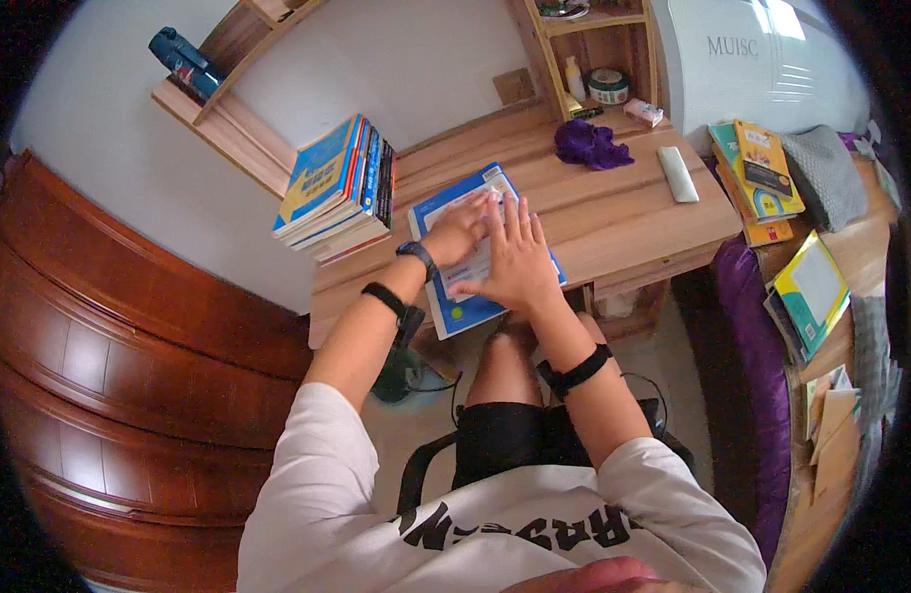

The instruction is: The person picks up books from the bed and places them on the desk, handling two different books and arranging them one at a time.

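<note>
A blue and white book lies tilted on the wooden desk, close to its front edge. Both hands rest on its cover. My left hand, with a dark watch at the wrist, lies palm down near the middle, its fingertips beside those of the other hand. My right hand is flat with its fingers spread and its thumb pointing left. Whether anything thin lies under the palms cannot be seen. Just left of the book stands a stack of books.
A purple cloth and a white case lie on the desk's right part. Shelves with a jar rise behind. More books lie on the surface at right. A dark blue bottle lies on the upper left shelf.
</note>
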A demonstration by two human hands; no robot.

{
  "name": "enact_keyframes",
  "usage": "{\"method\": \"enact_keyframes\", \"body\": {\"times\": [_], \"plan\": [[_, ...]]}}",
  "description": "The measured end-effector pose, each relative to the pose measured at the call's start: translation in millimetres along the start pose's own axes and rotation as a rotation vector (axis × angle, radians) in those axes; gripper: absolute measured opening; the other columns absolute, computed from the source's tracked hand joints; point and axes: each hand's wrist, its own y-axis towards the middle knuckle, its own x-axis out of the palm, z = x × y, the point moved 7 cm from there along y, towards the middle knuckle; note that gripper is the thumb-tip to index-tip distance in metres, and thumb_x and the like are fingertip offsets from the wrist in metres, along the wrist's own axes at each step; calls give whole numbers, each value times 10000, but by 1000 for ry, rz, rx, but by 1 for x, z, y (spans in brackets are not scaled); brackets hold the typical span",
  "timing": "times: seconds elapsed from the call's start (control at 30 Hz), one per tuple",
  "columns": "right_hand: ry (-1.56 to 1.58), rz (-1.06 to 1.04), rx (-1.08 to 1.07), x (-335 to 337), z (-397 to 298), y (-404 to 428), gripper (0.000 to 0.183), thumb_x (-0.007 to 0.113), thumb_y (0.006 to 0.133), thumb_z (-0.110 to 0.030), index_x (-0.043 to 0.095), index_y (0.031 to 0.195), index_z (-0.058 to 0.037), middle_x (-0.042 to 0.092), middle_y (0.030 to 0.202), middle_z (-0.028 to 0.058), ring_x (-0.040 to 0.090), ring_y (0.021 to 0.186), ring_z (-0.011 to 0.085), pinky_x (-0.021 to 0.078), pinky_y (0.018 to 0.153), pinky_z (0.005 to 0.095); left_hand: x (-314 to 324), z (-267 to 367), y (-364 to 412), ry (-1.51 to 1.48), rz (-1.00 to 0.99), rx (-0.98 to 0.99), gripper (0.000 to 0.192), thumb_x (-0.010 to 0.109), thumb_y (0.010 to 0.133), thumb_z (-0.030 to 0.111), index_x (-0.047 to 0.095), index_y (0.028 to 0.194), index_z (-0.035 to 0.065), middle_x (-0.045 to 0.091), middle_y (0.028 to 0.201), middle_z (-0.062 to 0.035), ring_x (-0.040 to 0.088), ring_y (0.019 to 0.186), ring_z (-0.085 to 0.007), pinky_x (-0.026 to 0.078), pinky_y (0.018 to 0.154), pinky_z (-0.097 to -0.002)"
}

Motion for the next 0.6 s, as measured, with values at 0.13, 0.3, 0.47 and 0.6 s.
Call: {"method": "enact_keyframes", "body": {"times": [0.13,0.3,0.47,0.6], "plan": [[92,88,125,9,26,-1,1294,557,787,-867,160,1604,55,283,1598,364,240,1503,530,210,1238,544,-4,95,-36,-368,-74,55,695,670,947,352,424,1532,69,413,1592,-188,327,1503,-383,276,1225,-508],[78,155,145,6,23,3,1184,518,874,-804,190,1585,86,330,1565,378,283,1485,528,218,1237,535,6,141,-108,-3,43,100,697,698,926,353,453,1512,66,449,1561,-203,378,1479,-363,257,1220,-562],[118,248,213,-1,31,-1,1004,654,913,-585,287,1538,110,484,1435,336,446,1360,476,346,1156,516,9,142,-144,144,122,-17,618,631,986,376,494,1487,42,467,1558,-187,415,1464,-335,284,1193,-592],[-115,159,296,-2,30,-5,774,755,838,-368,482,1418,67,591,1273,232,541,1195,378,434,1019,484,2,111,-167,198,264,-166,608,611,1001,365,488,1484,17,495,1535,-189,447,1438,-348,301,1177,-610]]}}
